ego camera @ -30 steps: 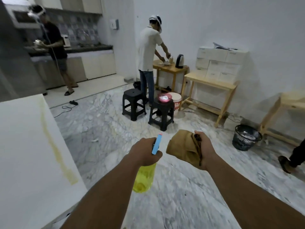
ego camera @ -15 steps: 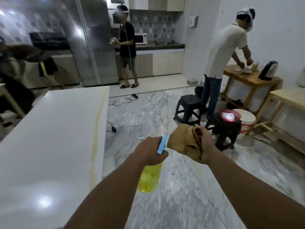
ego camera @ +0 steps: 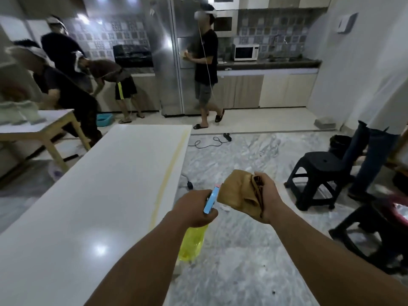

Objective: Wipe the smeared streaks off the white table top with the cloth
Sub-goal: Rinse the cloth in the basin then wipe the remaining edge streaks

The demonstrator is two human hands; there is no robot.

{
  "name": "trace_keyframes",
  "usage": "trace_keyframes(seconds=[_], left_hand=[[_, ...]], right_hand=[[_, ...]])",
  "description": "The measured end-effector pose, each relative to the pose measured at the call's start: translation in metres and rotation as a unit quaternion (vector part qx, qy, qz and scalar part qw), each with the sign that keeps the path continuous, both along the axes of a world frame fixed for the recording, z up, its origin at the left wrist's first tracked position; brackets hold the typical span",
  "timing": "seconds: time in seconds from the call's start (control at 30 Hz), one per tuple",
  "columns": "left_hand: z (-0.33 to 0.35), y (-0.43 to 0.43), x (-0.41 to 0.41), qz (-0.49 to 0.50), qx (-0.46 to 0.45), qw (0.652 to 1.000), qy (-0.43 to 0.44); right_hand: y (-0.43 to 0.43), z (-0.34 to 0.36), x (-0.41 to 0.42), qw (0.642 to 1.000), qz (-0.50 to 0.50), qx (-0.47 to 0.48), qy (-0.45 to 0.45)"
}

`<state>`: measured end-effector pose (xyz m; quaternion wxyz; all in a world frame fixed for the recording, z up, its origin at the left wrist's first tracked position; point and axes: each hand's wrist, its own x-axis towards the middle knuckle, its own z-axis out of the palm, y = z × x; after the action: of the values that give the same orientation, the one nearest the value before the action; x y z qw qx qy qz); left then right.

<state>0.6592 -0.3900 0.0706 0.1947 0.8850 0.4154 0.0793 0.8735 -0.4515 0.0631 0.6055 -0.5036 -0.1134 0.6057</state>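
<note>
The white table top (ego camera: 92, 195) fills the left of the head view. A long yellowish streak (ego camera: 170, 171) runs along it close to its right edge. My left hand (ego camera: 192, 208) grips a yellow spray bottle (ego camera: 192, 244) with a blue trigger head, held over the floor just right of the table edge. My right hand (ego camera: 267, 195) holds a bunched tan cloth (ego camera: 237, 193) right beside the bottle's head. Both hands are off the table.
Two black plastic stools (ego camera: 318, 171) stand on the marble floor to the right, with a person's legs (ego camera: 371, 157) beside them. A black cable (ego camera: 209, 141) lies on the floor past the table. Several people stand by the fridge (ego camera: 174, 69) and a wooden side table (ego camera: 44, 129).
My view has swung left, bringing the whole table and the kitchen into sight. My hands keep the bottle and cloth in the same pose, now closer to the table's right edge.
</note>
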Motion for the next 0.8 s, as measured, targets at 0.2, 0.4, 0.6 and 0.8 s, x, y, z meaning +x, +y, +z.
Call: trace_keyframes(seconds=[0.2,0.4,0.6,0.8], left_hand=[[-0.004,0.097,0.03,0.036,-0.009,0.999,-0.004],[-0.009,0.205,0.084,0.073,0.012,0.997,0.015],[0.008,0.297,0.13,0.096,-0.002,0.995,0.017],[-0.006,0.394,0.161,0.106,-0.023,0.994,0.015]], right_hand=[[0.125,-0.007,0.034,0.999,0.051,0.003,0.011],[0.252,-0.017,0.079,0.994,0.102,-0.002,0.026],[0.357,-0.006,0.124,0.99,0.135,0.012,0.035],[0.463,-0.016,0.148,0.987,0.155,-0.003,0.033]])
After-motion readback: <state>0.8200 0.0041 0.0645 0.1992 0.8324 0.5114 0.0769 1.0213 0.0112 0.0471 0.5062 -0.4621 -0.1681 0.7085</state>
